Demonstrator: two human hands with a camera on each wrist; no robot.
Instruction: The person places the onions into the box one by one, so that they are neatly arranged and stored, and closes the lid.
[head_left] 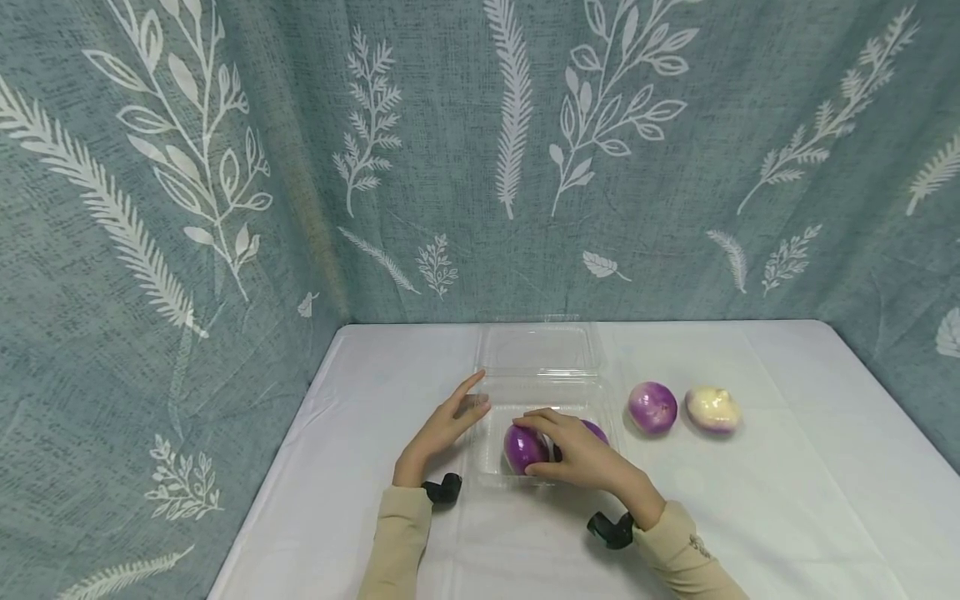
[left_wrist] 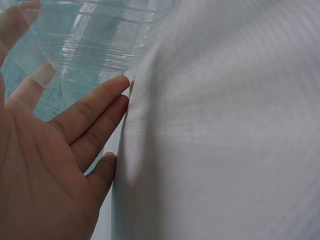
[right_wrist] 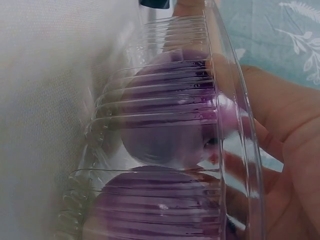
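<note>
A clear plastic clamshell box lies opened out, its lid folded back. In its tray sit two shiny purple turnips. The left one is gripped by my right hand, thumb in front and fingers over the top. Partly hidden behind that hand is the second turnip. In the right wrist view, a turnip shows through the ribbed wall, with that hand's fingers on its far side. My left hand is at the tray's left edge, fingers loosely extended and spread, fingertips right at the plastic.
Right of the box, a purple turnip and a turnip with its cream side up lie side by side on the white tablecloth. A blue-green leaf-patterned curtain hangs behind the table and along its sides.
</note>
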